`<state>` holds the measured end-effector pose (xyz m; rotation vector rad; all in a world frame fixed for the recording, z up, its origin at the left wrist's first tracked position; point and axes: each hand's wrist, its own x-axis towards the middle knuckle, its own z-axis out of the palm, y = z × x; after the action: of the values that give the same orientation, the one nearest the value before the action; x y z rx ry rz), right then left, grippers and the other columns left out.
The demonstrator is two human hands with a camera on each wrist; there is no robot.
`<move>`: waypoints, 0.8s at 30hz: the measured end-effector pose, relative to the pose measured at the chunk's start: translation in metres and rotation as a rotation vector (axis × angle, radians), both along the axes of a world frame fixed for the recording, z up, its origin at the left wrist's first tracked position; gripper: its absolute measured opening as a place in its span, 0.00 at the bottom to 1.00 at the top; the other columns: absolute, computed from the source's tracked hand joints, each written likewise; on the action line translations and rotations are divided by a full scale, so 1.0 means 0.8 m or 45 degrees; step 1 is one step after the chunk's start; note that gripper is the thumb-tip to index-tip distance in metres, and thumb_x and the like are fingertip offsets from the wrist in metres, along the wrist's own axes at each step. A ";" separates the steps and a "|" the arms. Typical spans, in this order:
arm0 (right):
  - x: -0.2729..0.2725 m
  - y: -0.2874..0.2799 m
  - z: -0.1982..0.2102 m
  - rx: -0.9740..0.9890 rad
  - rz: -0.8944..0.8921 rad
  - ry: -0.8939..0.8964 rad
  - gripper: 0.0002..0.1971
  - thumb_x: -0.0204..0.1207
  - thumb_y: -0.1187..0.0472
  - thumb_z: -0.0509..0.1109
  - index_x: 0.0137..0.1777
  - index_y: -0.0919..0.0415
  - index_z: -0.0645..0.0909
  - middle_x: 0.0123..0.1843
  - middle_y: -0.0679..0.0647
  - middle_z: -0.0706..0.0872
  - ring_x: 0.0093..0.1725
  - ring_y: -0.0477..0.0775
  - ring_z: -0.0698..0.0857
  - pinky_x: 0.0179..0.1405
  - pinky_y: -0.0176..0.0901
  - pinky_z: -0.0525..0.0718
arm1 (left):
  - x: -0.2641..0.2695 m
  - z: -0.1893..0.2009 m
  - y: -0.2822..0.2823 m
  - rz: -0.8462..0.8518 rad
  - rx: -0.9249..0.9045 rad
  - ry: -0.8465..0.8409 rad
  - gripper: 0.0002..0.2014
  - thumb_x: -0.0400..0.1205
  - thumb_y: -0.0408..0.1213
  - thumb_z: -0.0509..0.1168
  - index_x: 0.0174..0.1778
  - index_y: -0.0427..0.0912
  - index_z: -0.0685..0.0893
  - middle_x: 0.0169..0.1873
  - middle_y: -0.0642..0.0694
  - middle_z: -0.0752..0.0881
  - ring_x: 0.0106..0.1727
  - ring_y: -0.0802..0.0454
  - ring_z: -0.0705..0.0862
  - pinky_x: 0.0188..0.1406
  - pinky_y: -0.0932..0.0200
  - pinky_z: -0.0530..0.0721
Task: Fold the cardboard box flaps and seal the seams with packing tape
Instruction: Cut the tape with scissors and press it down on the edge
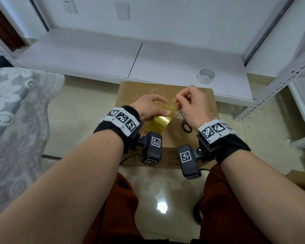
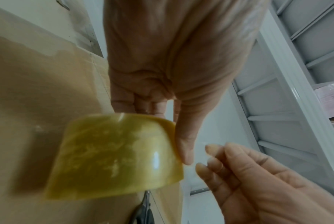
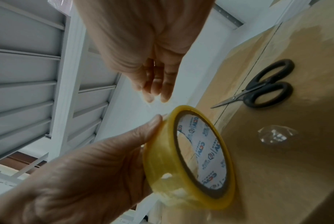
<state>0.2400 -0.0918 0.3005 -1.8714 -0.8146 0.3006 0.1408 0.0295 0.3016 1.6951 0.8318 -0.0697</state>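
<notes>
The cardboard box sits on the floor with its flaps folded flat. Just above it, the left hand holds the yellow tape roll, fingers curled round its rim to keep it steady. The right hand pinches near the roll's edge, I think to pick up the loose clear end; the strip is too faint to see. Scissors lie on the box, close for cutting. Another tape roll waits on the low white shelf
</notes>
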 end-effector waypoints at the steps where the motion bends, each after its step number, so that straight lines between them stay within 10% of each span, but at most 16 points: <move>1: -0.001 0.000 0.000 0.005 0.009 -0.014 0.09 0.78 0.69 0.66 0.39 0.57 0.76 0.39 0.62 0.87 0.36 0.59 0.86 0.43 0.56 0.87 | 0.000 0.001 0.000 0.002 0.007 0.008 0.22 0.73 0.37 0.77 0.63 0.50 0.82 0.29 0.53 0.78 0.28 0.57 0.76 0.25 0.64 0.74; 4: 0.002 -0.001 0.002 -0.013 0.055 -0.061 0.06 0.79 0.68 0.66 0.41 0.59 0.78 0.39 0.59 0.87 0.36 0.57 0.86 0.43 0.54 0.87 | -0.002 0.005 -0.002 -0.028 0.030 0.017 0.22 0.74 0.37 0.77 0.63 0.50 0.83 0.30 0.52 0.79 0.27 0.59 0.76 0.23 0.66 0.75; 8: 0.008 -0.007 0.010 -0.037 0.135 -0.039 0.05 0.78 0.67 0.69 0.42 0.58 0.80 0.38 0.56 0.87 0.37 0.56 0.87 0.43 0.51 0.88 | 0.000 0.006 -0.010 -0.121 0.111 -0.038 0.24 0.69 0.34 0.79 0.60 0.50 0.83 0.58 0.48 0.80 0.54 0.50 0.82 0.50 0.53 0.86; 12: 0.008 -0.015 0.017 -0.040 0.181 -0.126 0.04 0.77 0.66 0.71 0.42 0.58 0.82 0.37 0.52 0.87 0.37 0.51 0.86 0.41 0.38 0.86 | 0.010 0.007 -0.022 -0.089 0.382 -0.201 0.10 0.67 0.37 0.81 0.40 0.49 0.88 0.57 0.53 0.85 0.62 0.55 0.80 0.70 0.50 0.75; 15: 0.011 -0.022 0.020 -0.011 0.179 -0.188 0.03 0.77 0.66 0.71 0.42 0.60 0.83 0.37 0.49 0.85 0.37 0.45 0.82 0.38 0.27 0.81 | 0.020 0.006 -0.029 -0.028 0.554 -0.305 0.05 0.70 0.38 0.79 0.35 0.44 0.89 0.50 0.55 0.87 0.56 0.57 0.82 0.65 0.57 0.77; 24: 0.039 -0.060 0.026 -0.003 0.220 -0.239 0.03 0.78 0.67 0.69 0.43 0.59 0.80 0.40 0.48 0.83 0.43 0.49 0.82 0.46 0.39 0.81 | 0.051 0.015 -0.061 0.000 0.619 -0.443 0.11 0.72 0.34 0.78 0.46 0.48 0.85 0.32 0.58 0.86 0.37 0.69 0.83 0.44 0.74 0.82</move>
<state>0.2708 -0.1397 0.3216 -1.8538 -1.1075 0.2351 0.1818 -0.0195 0.3133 2.0803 0.6134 0.4490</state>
